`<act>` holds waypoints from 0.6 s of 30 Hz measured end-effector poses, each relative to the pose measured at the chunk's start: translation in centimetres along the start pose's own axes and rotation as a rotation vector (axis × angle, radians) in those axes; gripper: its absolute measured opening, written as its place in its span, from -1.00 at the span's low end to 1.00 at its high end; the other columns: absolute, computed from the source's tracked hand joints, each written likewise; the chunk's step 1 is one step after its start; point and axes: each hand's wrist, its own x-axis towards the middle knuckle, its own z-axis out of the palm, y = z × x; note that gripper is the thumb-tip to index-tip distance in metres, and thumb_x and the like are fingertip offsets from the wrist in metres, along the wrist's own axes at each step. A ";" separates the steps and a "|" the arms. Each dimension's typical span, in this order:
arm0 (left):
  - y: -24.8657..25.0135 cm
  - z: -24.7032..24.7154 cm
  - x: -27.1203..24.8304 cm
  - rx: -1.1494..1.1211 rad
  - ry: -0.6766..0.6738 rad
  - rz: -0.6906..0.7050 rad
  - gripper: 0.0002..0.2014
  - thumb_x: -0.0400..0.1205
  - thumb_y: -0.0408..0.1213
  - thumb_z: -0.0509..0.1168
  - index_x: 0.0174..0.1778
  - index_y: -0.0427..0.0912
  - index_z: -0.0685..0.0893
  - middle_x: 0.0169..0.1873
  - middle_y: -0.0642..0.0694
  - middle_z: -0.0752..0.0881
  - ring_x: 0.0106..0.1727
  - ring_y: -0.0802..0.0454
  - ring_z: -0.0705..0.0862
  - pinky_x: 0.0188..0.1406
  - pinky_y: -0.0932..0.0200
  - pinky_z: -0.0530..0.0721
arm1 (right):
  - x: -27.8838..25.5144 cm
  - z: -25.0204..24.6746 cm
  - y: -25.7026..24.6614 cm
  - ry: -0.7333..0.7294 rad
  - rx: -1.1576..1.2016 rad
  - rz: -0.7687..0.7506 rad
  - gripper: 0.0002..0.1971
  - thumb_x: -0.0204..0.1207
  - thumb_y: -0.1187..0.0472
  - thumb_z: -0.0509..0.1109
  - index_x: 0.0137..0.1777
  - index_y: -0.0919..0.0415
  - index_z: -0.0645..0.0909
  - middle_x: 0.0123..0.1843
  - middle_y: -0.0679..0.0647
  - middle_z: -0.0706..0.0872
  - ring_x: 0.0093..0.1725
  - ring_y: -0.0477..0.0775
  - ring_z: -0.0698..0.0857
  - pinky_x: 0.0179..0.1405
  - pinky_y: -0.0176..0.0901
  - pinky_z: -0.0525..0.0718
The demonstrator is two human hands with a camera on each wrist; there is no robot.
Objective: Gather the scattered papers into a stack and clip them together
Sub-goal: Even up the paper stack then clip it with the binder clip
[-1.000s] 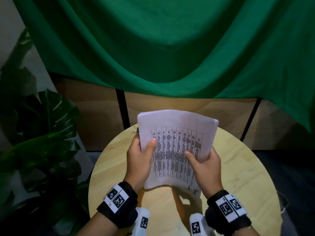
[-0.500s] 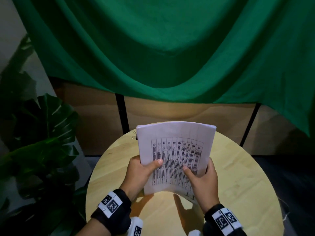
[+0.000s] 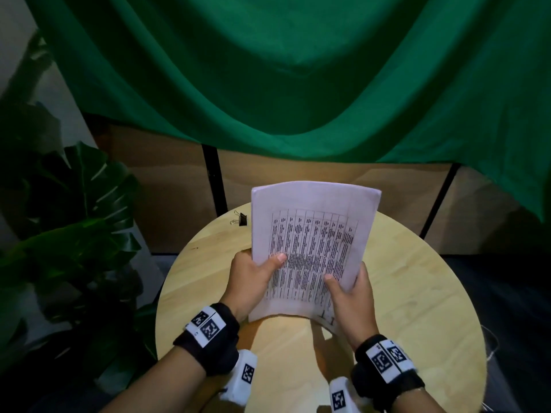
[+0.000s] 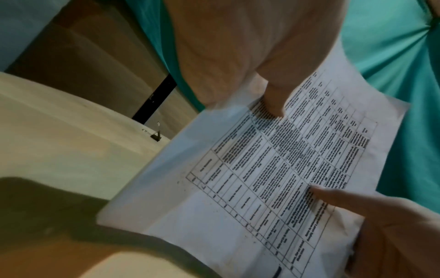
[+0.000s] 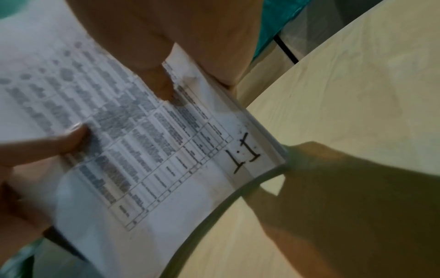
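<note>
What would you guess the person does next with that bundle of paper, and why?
Probably lay the paper stack down and have the left hand reach for the binder clip: both hands, the right hand too, hold squared sheets, and the clip lies unused on the round table.

Black wristbands (image 3: 210, 341), white fiducial tags
</note>
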 end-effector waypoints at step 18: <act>-0.7 -5.5 -0.7 -0.750 0.027 -0.195 -0.53 0.78 -0.44 0.43 0.66 -0.26 0.64 0.55 -0.24 0.75 0.58 -0.23 0.73 0.68 -0.27 0.58 | -0.4 -3.0 -3.9 -0.115 0.362 0.170 -0.56 0.66 0.59 0.36 0.35 0.08 0.67 0.16 0.01 0.92 0.11 0.03 0.90 -0.10 -0.16 0.87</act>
